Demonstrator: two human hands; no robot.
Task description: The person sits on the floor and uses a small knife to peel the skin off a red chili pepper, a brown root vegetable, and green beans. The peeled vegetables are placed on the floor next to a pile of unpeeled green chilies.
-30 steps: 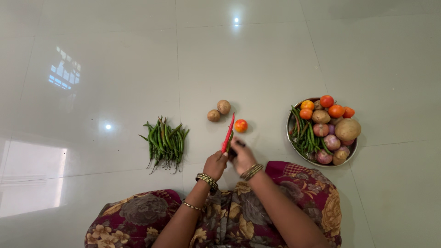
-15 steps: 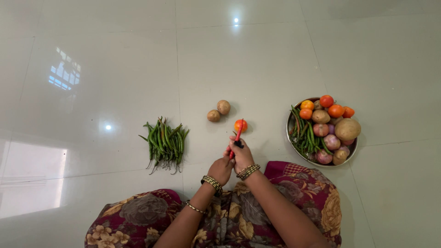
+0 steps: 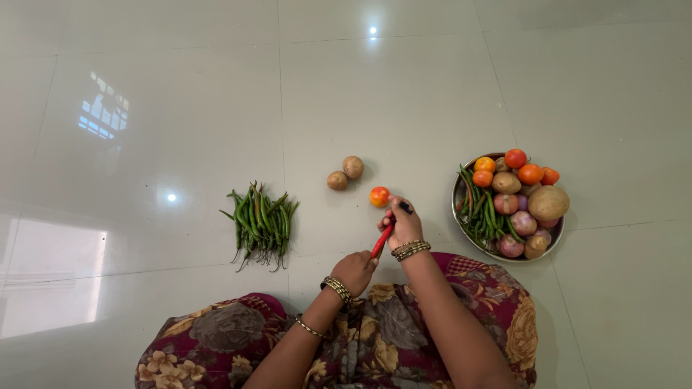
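The right hand covers the upper part of the red knife, and the dark tip at its fingers is too small to tell. The left hand hides its palm. Both forearms leave at the bottom edge.

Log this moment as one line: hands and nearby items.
right hand: holds red knife | left hand: closed, by blade tip | tomato: on floor | potatoes | green chillies | vegetable bowl
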